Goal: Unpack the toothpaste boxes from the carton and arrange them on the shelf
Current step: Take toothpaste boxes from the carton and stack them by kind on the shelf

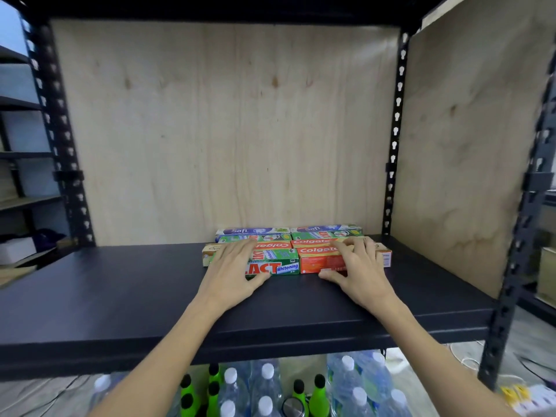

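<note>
Several toothpaste boxes lie in two side-by-side rows on the dark shelf board (120, 296), toward the back right. My left hand (233, 272) lies flat with spread fingers over the green whitening box (278, 264) and the boxes behind it. My right hand (359, 269) rests the same way on the orange Colgate box (316, 260), its thumb against the box's front. Behind these sit more Colgate boxes (310, 242), green boxes and two blue-and-white Safi boxes (252, 230). A pale box (209, 251) sticks out at the left end. The carton is out of view.
Plywood panels close the shelf at the back (225, 130) and on the right (469, 145). Black perforated posts (395, 130) stand at the corners. Below the board are water bottles (355, 383) and green bottles with black caps (319, 392). More shelving stands at far left.
</note>
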Motion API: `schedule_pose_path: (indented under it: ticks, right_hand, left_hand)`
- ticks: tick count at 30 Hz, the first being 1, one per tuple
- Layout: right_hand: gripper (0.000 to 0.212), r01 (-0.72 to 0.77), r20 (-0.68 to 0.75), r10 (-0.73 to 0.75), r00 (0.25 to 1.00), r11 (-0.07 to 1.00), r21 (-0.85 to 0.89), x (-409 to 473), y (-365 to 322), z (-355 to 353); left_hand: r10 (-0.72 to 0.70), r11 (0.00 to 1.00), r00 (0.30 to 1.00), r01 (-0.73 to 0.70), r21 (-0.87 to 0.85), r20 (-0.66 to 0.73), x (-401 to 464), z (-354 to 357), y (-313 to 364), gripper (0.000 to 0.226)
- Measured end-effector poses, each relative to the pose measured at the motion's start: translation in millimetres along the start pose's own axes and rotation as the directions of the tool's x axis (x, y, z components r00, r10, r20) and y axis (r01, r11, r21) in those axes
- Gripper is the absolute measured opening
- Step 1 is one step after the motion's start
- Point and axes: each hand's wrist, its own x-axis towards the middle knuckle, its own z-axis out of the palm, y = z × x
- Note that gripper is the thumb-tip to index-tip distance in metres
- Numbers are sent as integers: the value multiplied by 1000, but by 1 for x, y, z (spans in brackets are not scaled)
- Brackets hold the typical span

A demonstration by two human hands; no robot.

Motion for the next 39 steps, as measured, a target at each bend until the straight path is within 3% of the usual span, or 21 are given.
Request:
schedule_pose_path:
  ticks: [3,5,8,10,13,19,24,27,31,39]
  right_hand:
    - [77,9,-20,-8,1000,996,93,-16,-11,-6]
    - [71,-3,-62,19,998,968,250,-31,-20,-10]
    - [52,46,-154,31,988,881,471,-56,-35,-12]
    - [41,111,-238,19,971,848,519,-72,-49,-15]
    - [40,120,-262,53,964,789,602,-95,-73,-18]
    - [45,123,-243,70,968,707,696,-159,-106,-8]
    - [42,76,-197,97,976,691,719,-223,-114,29]
    - [42,0,-125,141,982,664,748,-265,-116,66]
    - [48,-151,57,159,986,679,718,-322,-111,130]
    - [59,-392,381,195,904,732,557,-434,-110,245]
  left_hand:
    - [17,999,1000,-17,-29,20,-13,-3,5,85]
    - [30,998,999,-29,-59,26,-22,-6,8,85]
    - [69,997,997,-70,-24,-40,-37,-14,18,68]
    - [59,998,990,-61,-12,-132,-51,-18,33,50]
    - [-29,992,976,2,-125,-214,-84,-13,56,39]
    - [-116,965,924,18,-261,-364,-159,12,72,46]
    - [-188,929,893,26,-369,-408,-230,36,73,45]
    - [-262,907,909,117,-404,-325,-277,62,60,41]
    - [-425,855,897,356,-377,-117,-338,110,27,42]
    - [-622,735,735,667,-120,272,-471,189,-35,45]
